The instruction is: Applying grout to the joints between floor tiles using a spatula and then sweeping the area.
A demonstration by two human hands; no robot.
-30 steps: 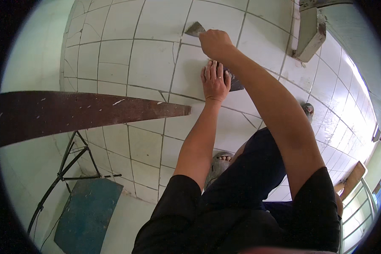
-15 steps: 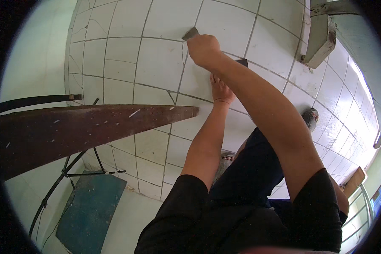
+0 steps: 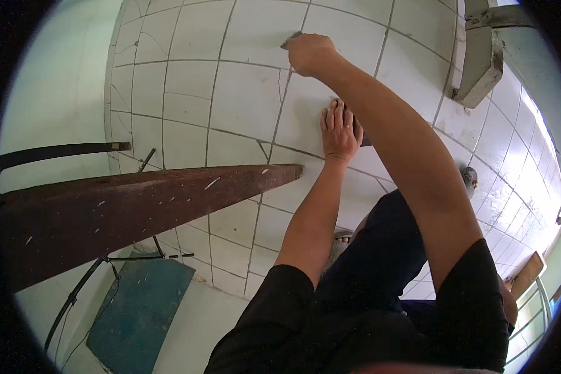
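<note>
My right hand (image 3: 311, 53) is closed round a small grey flat piece (image 3: 291, 41), whose edge sticks out at the left over the white tiled floor (image 3: 246, 93). What kind of tool it is cannot be made out. My left hand (image 3: 341, 129) lies palm down on the tiles, nearer to me, fingers stretched out. Beside its thumb side a flat dark thing (image 3: 366, 141) shows in part; my right forearm and the left hand cover the rest. The right forearm crosses above, to the right of the left hand.
A brown plank-like piece (image 3: 149, 199) juts in from the left, its narrow end near my left forearm. Below it are a black metal frame (image 3: 75, 290) and a teal board (image 3: 140, 311). A worn whitish post (image 3: 480, 68) stands at the upper right.
My right hand has moved slightly away with the grey piece. The left hand's fingers are more spread and in fuller view. The dark thing now shows closer to me, beside the left hand.
</note>
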